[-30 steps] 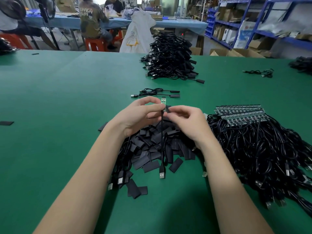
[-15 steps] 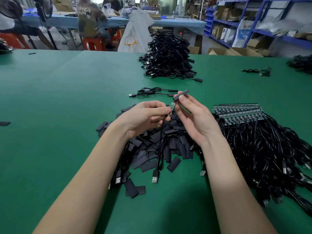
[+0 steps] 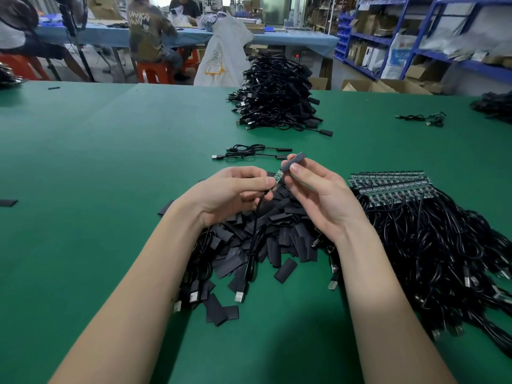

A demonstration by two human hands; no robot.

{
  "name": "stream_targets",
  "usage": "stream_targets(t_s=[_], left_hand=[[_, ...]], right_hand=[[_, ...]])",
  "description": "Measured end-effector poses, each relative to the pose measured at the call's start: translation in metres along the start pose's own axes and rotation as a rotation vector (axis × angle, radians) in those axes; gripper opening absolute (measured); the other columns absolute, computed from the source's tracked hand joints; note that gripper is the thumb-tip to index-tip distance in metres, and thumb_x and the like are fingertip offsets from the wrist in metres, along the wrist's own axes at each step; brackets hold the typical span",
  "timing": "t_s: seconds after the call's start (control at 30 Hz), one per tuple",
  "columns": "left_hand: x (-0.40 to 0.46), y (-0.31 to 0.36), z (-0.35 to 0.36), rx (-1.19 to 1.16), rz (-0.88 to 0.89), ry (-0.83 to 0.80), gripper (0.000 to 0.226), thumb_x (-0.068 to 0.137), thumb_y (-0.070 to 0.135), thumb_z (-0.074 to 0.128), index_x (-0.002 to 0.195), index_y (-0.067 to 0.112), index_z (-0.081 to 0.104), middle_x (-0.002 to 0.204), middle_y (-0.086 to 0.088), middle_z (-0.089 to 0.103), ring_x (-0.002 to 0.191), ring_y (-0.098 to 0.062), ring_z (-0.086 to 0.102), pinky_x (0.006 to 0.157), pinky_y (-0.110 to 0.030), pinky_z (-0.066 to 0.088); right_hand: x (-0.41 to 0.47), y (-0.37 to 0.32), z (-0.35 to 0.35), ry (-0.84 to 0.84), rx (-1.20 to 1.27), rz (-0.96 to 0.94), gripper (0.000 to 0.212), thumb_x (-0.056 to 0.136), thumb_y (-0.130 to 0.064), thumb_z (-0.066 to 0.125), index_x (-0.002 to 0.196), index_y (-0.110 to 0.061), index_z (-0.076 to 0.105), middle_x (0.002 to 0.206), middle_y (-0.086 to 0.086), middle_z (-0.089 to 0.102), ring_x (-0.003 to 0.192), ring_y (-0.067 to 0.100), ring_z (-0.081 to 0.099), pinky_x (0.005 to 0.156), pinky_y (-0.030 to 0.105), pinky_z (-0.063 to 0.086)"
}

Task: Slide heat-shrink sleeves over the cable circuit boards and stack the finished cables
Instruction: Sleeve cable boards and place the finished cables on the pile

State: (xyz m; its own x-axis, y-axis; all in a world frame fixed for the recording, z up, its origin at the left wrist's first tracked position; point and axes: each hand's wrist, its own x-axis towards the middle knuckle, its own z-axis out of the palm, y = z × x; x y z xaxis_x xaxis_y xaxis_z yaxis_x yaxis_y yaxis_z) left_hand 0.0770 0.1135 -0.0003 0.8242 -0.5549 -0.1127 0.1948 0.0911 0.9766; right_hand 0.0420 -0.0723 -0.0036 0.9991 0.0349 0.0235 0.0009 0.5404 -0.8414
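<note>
Step in hand: sleeving one cable. Left hand point(image 3: 232, 189) pinches the cable point(image 3: 256, 228) just below its board point(image 3: 278, 175); right hand point(image 3: 313, 189) pinches a sleeve point(image 3: 293, 162), its mouth just meeting the board tip (overlap too small to judge). Next move, by judgement: line the sleeve up with the board and push it toward 7 o'clock until the board is covered. Loose sleeves point(image 3: 266, 239) lie beneath the hands, unsleeved cables point(image 3: 432, 245) at 3 o'clock, finished stack point(image 3: 277, 98) at 12 o'clock. Open table point(image 3: 110, 162) from 9 to 11 o'clock; near edge not visible.
</note>
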Motion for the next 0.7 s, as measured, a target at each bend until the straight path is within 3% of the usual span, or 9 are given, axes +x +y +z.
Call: stream_targets(t_s=[0.13,0.3,0.53,0.7], left_hand=[[-0.0037,0.0030,-0.0060,0.052,-0.002,-0.033,0.019,0.075,0.018,0.076,0.085,0.014,0.060,0.083,-0.005,0.059,0.072,-0.010,0.066,0.078,-0.024,0.045],[-0.0065,0.0045,-0.0102,0.083,0.000,-0.070,0.016,0.079,0.015,0.074,0.085,0.014,0.059,0.078,0.002,0.066,0.071,-0.009,0.065,0.070,-0.018,0.048],[-0.0055,0.0036,-0.0108,0.060,0.018,-0.030,0.018,0.079,0.015,0.079,0.082,0.015,0.062,0.093,-0.013,0.055,0.074,-0.012,0.067,0.084,-0.029,0.044],[-0.0053,0.0048,-0.0071,0.001,0.078,-0.010,0.021,0.082,0.017,0.073,0.095,0.014,0.058,0.094,-0.005,0.070,0.083,-0.018,0.068,0.078,-0.025,0.056]], right_hand=[[-0.0017,-0.0002,-0.0002,-0.045,-0.031,0.026,0.016,0.085,-0.001,0.068,0.098,-0.008,0.076,0.097,0.006,0.077,0.089,0.010,0.072,0.080,0.017,0.056],[-0.0046,-0.0026,-0.0018,-0.094,-0.013,0.094,0.018,0.076,-0.006,0.072,0.090,-0.011,0.082,0.101,0.008,0.077,0.090,0.012,0.073,0.080,0.017,0.056],[-0.0037,0.0001,0.0018,-0.128,-0.070,0.116,0.026,0.076,-0.005,0.072,0.101,-0.005,0.074,0.104,0.012,0.076,0.089,0.014,0.073,0.078,0.017,0.057],[-0.0012,0.0040,0.0018,-0.041,-0.008,0.074,0.016,0.085,0.000,0.069,0.099,-0.005,0.074,0.097,0.008,0.077,0.086,0.011,0.073,0.077,0.017,0.056]])
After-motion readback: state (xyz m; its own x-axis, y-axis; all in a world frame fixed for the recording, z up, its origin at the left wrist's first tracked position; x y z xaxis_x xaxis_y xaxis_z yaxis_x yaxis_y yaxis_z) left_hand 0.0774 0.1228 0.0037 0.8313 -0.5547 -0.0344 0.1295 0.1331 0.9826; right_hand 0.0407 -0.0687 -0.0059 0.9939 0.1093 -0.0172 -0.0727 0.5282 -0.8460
